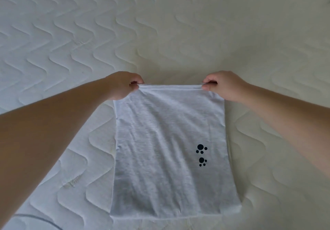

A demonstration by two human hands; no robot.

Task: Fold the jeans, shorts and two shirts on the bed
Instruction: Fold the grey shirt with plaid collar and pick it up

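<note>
Fabric nearest us lies flat: the near hem of the white shirt (167, 151) rests on the bed (178, 24), paw prints (201, 154) toward its right side, sleeves apparently already tucked in. Farther out, we pinch the far edge at both corners, left hand (123, 85) and right hand (221, 85) each curled round the doubled cloth, which is lifted a little off the quilted cover. To fold well, we judge we should keep that edge taut and level, carry both corners toward us together, and lay them squarely on the near hem before smoothing. Beyond the hands we see only bare mattress.
</note>
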